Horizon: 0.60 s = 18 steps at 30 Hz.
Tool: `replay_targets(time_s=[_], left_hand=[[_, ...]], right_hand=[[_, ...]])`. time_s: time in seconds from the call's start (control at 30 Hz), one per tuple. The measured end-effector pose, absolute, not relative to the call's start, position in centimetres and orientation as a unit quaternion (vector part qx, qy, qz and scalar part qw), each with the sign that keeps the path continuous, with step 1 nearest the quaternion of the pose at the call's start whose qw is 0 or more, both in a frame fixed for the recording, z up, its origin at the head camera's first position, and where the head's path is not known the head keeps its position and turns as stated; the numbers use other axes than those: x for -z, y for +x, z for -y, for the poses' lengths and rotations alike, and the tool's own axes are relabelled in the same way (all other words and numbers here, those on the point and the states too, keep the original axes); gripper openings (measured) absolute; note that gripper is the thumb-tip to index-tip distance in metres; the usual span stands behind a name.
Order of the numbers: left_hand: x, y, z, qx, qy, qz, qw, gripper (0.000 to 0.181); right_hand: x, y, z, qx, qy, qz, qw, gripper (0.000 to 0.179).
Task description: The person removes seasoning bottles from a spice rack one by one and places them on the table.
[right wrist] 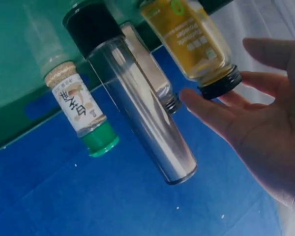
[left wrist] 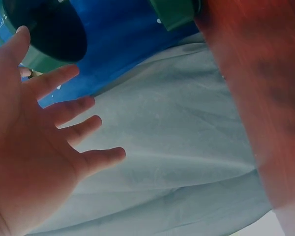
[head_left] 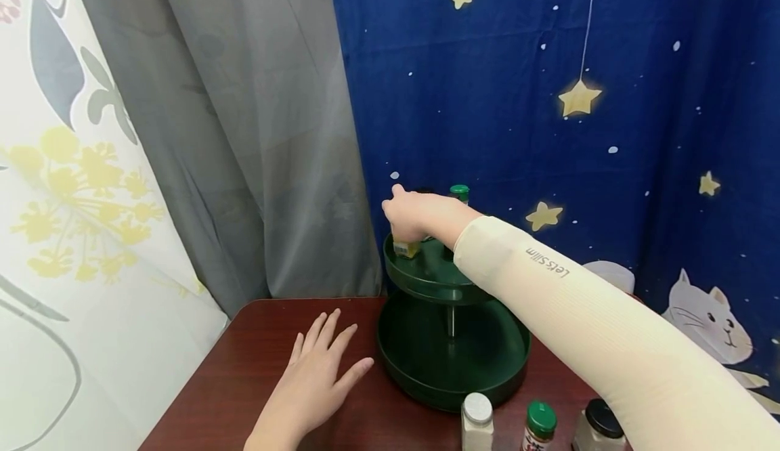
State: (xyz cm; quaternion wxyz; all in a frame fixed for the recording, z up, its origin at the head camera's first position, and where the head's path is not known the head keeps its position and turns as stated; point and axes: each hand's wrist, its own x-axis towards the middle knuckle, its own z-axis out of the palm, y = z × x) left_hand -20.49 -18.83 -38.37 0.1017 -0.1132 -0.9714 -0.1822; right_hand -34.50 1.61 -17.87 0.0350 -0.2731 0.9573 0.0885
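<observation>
My right hand point(head_left: 414, 215) reaches over the upper tier of a dark green two-tier round stand point(head_left: 453, 387). In the right wrist view, the fingers of this hand point(right wrist: 263, 105) surround the black lid of a yellow-labelled spice jar point(right wrist: 187, 37). The thumb stands a little apart from the jar's side. Beside the jar are a tall clear cylindrical bottle with a black cap point(right wrist: 137, 108), a smaller jar point(right wrist: 150, 64) partly behind it and a green-capped seasoning shaker point(right wrist: 76, 105). My left hand point(head_left: 311, 383) hovers left of the stand, fingers spread, holding nothing.
In front of the stand are a white-lidded jar point(head_left: 477, 424), a green-capped shaker point(head_left: 539, 424) and a black-lidded jar point(head_left: 600, 427). The reddish-brown table point(head_left: 244, 370) ends near a grey curtain point(head_left: 305, 166) and a blue star-patterned curtain point(head_left: 487, 99).
</observation>
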Motion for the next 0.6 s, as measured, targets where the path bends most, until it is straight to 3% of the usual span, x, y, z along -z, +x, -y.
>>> replay_targets(time_s=[0.17,0.43,0.6], left_hand=[[37.8,-21.0,18.6,0.185,-0.119,0.97,0.106,0.067],[37.5,-21.5,18.9,0.183,-0.12,0.97,0.104,0.081],[37.5,-21.5,19.2,0.181,-0.117,0.971,0.106,0.073]], right_hand=[[17.5,-34.3,-2.4,-0.072,-0.273,-0.959,0.014,0.043],[17.3,-34.1,-3.4,-0.093,-0.278,-0.956,0.015,0.032],[17.3,-33.8,-3.6,-0.07,-0.28,-0.957,0.007,0.032]])
